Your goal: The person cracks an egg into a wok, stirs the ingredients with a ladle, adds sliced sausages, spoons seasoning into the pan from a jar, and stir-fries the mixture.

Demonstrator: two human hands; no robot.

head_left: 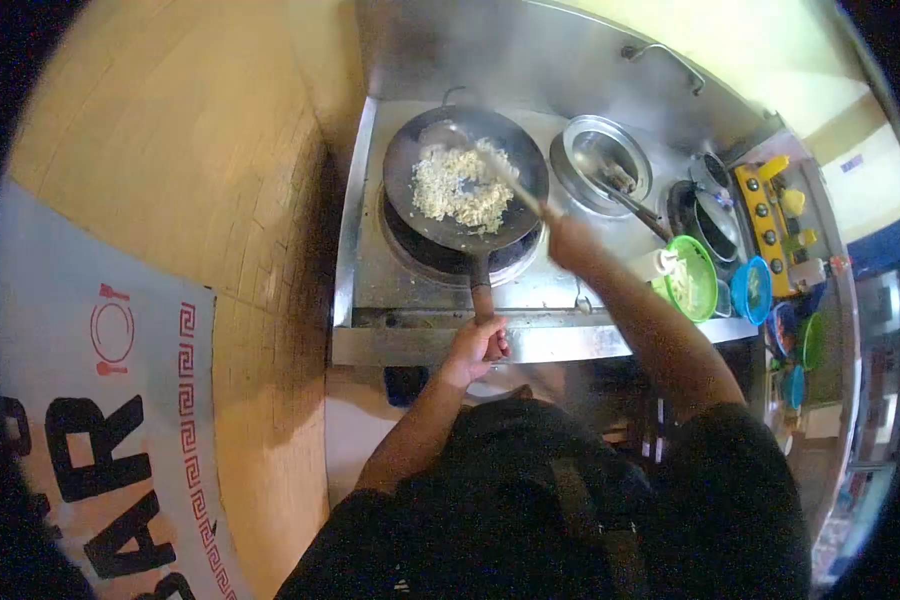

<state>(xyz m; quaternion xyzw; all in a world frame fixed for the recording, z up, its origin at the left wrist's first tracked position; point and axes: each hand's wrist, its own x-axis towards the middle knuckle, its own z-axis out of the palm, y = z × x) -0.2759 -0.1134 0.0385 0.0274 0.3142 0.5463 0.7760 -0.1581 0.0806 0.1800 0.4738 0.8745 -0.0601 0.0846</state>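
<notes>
A dark wok (406, 205) sits on the left burner of a steel stove, with pale chopped food (460, 190) spread over its bottom. My left hand (477, 350) is closed around the wok's wooden handle (482, 300) at the stove's front edge. Over the wok's right rim, my right hand (568, 240) grips the shaft of a ladle (515, 185), slightly smeared by motion. The ladle's bowl lies among the food near the far left of the wok.
Right of the wok stands a metal pot (570, 165) with utensils in it. A green basket (705, 285) and a blue bowl (752, 290) are near my right forearm. A yellow gas stove (770, 235) lies farther right; a wall (270, 200) is close on the left.
</notes>
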